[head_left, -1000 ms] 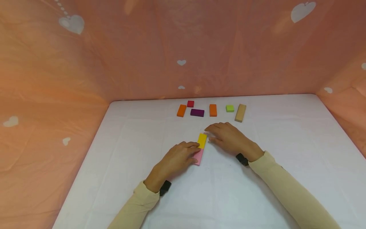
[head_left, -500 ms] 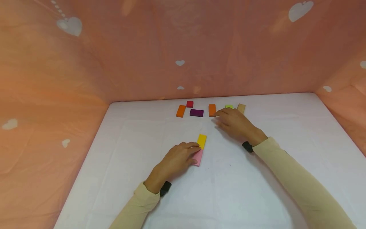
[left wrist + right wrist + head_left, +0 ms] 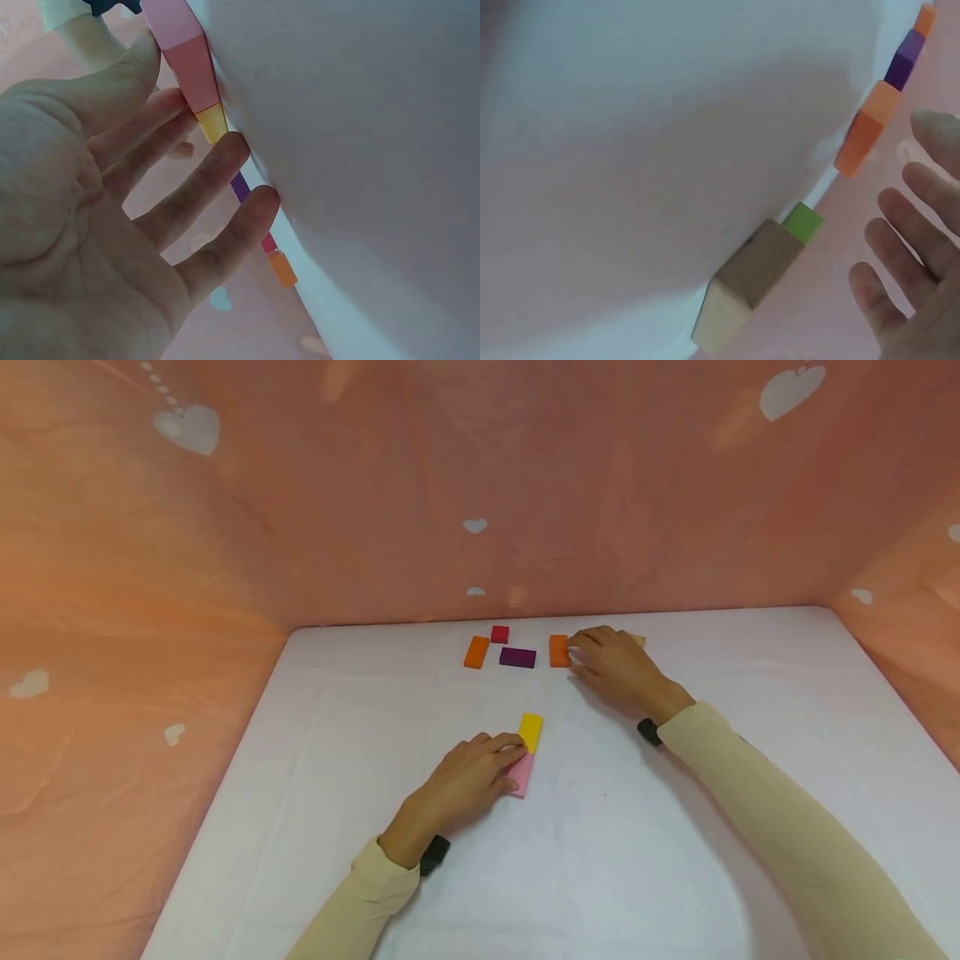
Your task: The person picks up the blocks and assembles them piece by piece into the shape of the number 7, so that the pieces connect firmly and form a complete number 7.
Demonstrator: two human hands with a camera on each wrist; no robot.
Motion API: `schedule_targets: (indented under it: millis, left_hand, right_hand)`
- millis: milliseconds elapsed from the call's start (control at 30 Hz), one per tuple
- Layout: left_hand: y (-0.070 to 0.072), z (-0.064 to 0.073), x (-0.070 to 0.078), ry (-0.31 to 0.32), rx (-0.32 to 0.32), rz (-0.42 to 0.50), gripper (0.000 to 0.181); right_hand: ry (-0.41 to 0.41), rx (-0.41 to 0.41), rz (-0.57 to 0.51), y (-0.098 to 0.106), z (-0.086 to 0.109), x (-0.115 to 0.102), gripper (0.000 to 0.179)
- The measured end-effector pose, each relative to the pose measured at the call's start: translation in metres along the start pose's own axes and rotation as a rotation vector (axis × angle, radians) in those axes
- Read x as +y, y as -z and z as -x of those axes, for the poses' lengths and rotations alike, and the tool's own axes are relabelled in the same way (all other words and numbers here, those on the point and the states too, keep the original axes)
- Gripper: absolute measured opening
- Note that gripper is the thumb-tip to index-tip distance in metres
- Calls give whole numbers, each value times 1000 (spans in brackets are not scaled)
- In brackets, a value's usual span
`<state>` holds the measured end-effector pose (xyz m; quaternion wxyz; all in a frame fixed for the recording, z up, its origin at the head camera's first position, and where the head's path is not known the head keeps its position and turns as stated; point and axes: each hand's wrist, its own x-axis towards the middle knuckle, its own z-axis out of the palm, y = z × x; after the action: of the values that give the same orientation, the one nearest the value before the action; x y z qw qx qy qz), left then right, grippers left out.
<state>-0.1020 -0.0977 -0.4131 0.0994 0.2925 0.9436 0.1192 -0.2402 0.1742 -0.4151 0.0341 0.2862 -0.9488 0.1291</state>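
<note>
My left hand [image 3: 467,778] rests beside a pink block [image 3: 521,774], thumb and fingertips along its side. In the left wrist view its fingers are loosely spread and the outer fingertips reach the table. A yellow block [image 3: 531,732] lies end to end with the pink one. My right hand [image 3: 617,667] is at the back row, right of an orange block [image 3: 558,651], and hides the green block [image 3: 802,223] in the head view. Loosely bent, its fingers hold nothing in the right wrist view. The plain wooden block [image 3: 746,266] is mostly covered by this hand from above.
Left of the right hand are a purple block [image 3: 517,657], a red block [image 3: 500,634] and a second orange block [image 3: 476,652]. The table [image 3: 337,760] has a white cover. Peach cloth [image 3: 375,510] with hearts rises behind its back edge.
My right hand has left the yellow block's far end and moved away to the back row, over the green block. The left hand has stayed at the pink block.
</note>
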Motion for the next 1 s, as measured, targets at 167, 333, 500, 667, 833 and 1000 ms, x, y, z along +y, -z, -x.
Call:
schedule_targets:
  millis: [167, 333, 500, 667, 833, 1000]
  left_hand:
    - [-1, -1, 2, 2, -12, 14, 52]
    - [-1, 0, 4, 12, -21, 39, 54]
    - [-1, 0, 4, 16, -18, 41, 53]
    - [-3, 2, 3, 41, -9, 49, 54]
    - [-4, 5, 4, 72, 12, 53, 53]
    - [-3, 6, 5, 83, 32, 52, 52]
  right_hand:
    - [-36, -68, 13, -3, -7, 7, 50]
    - [-81, -135, 5, -5, -11, 8, 55]
    - [-94, -196, 11, -7, -14, 7, 57]
    - [-79, -202, 34, -10, -17, 5, 56]
    - [-60, -187, 9, -13, -21, 1, 55]
    - [-60, -211, -34, -12, -23, -2, 55]
